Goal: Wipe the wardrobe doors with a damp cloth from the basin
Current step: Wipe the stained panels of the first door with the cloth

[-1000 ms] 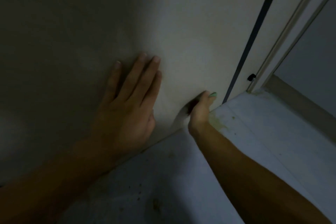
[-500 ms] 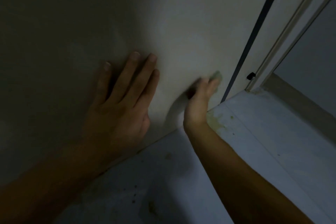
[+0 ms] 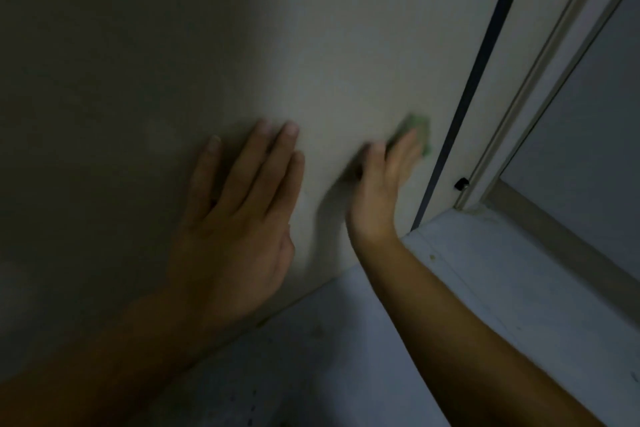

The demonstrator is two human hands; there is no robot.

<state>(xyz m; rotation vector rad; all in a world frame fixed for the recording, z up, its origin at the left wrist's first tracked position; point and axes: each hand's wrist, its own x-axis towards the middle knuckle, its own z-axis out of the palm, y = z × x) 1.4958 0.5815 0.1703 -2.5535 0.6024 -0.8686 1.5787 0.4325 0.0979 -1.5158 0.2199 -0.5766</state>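
1 head-worn wide-angle view looks forward and down, very near the wardrobe door point(image 3: 346, 45), taking in its bottom edge and the floor point(image 3: 485, 288) at right.

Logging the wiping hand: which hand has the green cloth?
The right hand, beside the dark gap, presses the green cloth against the wardrobe door; the left hand lies flat and bare.

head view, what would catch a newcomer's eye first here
Two bare hands on a pale wardrobe door: the left hand lies flat against it, centre frame. To its right, the motion-blurred right hand presses a green cloth against the door, close beside the dark vertical gap at the door's edge.
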